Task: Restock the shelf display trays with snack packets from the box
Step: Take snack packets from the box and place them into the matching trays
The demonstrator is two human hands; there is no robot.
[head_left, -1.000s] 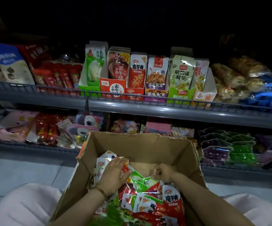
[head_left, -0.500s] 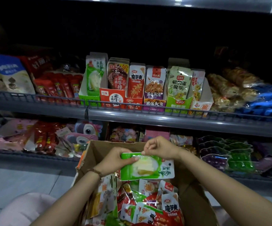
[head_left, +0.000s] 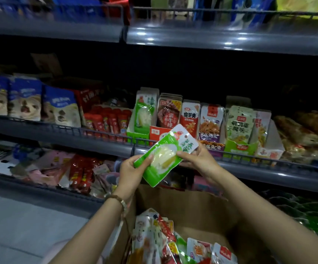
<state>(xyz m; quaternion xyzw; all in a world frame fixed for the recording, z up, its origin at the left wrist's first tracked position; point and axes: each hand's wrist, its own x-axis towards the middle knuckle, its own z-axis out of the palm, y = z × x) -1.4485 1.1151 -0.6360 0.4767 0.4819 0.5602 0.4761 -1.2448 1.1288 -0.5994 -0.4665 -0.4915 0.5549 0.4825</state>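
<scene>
Both hands hold one green and white snack packet (head_left: 164, 156), tilted with its white hang-tab end up and to the right. My left hand (head_left: 132, 171) grips its lower green end and my right hand (head_left: 197, 161) pinches its right edge. It hangs just in front of the middle shelf rail, below the green display tray (head_left: 137, 133) with matching packets. A row of display trays (head_left: 236, 147) with other snack packets stands to the right of that tray. The cardboard box (head_left: 198, 210) sits below my arms, with several mixed packets (head_left: 165, 242) inside.
Blue and white bags (head_left: 24, 100) and red sticks (head_left: 106, 121) fill the middle shelf on the left; wrapped pastries (head_left: 303, 130) lie on the right. A wire rail (head_left: 101, 131) fronts that shelf. The lower shelf (head_left: 64, 170) holds loose goods. An upper shelf (head_left: 221, 37) overhangs.
Both hands came out of the box with the green packet and raised it up to the middle shelf rail, tilting it tab-up. The view has tipped upward.
</scene>
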